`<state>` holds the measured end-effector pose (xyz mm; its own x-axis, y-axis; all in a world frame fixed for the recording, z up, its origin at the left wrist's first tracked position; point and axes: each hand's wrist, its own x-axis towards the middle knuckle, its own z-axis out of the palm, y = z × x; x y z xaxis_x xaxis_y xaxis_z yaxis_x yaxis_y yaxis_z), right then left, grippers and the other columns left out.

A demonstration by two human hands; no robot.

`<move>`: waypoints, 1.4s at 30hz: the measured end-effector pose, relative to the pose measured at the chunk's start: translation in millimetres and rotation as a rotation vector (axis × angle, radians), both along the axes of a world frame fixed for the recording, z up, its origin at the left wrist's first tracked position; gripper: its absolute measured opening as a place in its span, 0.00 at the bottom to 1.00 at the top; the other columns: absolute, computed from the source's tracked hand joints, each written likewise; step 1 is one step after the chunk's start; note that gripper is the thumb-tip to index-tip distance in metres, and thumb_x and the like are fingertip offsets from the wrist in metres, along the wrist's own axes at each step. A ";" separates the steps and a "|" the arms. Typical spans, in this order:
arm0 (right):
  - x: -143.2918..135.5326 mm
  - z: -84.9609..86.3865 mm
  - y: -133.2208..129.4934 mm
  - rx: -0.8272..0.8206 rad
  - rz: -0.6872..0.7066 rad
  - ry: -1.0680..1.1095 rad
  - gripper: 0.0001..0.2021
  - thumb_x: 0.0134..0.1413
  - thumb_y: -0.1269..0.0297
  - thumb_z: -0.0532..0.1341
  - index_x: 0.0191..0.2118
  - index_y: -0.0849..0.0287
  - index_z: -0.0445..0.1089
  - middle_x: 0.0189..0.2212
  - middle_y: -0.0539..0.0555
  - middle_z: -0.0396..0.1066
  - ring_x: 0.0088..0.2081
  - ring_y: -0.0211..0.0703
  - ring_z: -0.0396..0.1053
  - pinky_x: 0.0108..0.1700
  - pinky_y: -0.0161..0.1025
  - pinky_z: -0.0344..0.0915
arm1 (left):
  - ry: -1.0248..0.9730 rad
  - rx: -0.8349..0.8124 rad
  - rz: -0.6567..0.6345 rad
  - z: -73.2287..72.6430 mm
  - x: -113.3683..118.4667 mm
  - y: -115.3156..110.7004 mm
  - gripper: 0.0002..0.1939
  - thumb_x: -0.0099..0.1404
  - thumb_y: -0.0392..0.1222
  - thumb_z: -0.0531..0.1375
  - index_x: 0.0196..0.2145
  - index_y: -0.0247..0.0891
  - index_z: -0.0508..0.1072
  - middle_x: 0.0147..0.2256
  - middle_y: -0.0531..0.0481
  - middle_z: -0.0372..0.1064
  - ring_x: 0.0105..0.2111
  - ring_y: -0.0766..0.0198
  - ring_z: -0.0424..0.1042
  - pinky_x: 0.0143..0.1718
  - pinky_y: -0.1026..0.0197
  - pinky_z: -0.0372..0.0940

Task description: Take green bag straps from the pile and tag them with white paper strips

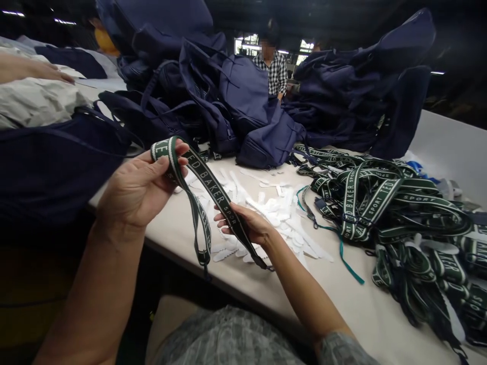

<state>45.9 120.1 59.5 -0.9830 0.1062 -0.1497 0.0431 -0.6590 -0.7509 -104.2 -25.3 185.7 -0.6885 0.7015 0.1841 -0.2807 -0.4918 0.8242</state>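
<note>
A dark green webbing strap (pixel 207 185) with white edge stripes and printed lettering stretches between my two hands above the table's front edge. My left hand (pixel 142 180) pinches it near a folded bend, thumb on top. From there a loop of the strap hangs down, with a dark clip at its lower end. Lower and to the right, my right hand (pixel 247 223) grips the strap's other length between thumb and fingers, close to its dark end with a small hook. Under the right hand lie many white paper-like strips (pixel 281 223).
A tangled heap of similar straps (pixel 380 203) covers the table's right side, with a teal ribbon (pixel 350 263) beside it. Navy backpacks (pixel 243 91) are piled at the back. Another person's hand (pixel 41 71) rests on crumpled pale wrapping at left; a person in a checked shirt (pixel 279 73) stands behind.
</note>
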 end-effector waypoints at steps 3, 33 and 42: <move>-1.5 0.1 -5.2 0.033 -0.014 0.057 0.16 0.59 0.58 0.62 0.46 0.65 0.73 0.41 0.58 0.75 0.39 0.39 0.73 0.43 0.33 0.71 | 0.035 -0.007 0.020 1.9 2.2 -0.3 0.12 0.66 0.26 0.57 0.46 0.24 0.73 0.39 0.45 0.76 0.33 0.67 0.75 0.37 0.69 0.71; -19.8 29.1 -71.6 0.451 -0.139 0.356 0.23 0.57 0.54 0.64 0.55 0.56 0.63 0.43 0.55 0.73 0.40 0.46 0.73 0.47 0.46 0.70 | 0.258 0.193 0.291 51.3 13.0 -7.4 0.13 0.70 0.26 0.51 0.35 0.26 0.75 0.36 0.45 0.74 0.29 0.72 0.76 0.29 0.73 0.73; -22.0 19.1 -95.5 0.332 -0.071 0.258 0.12 0.59 0.59 0.62 0.47 0.55 0.71 0.43 0.53 0.75 0.36 0.39 0.72 0.40 0.36 0.67 | 0.346 0.328 0.631 43.6 -14.2 16.4 0.04 0.64 0.26 0.59 0.33 0.30 0.66 0.26 0.47 0.75 0.27 0.65 0.77 0.32 0.61 0.74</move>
<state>23.9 24.6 78.6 -0.9722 0.1764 0.1543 -0.2112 -0.3743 -0.9029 -118.4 -8.9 229.3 -0.8041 0.0707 0.5903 0.3777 -0.7059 0.5992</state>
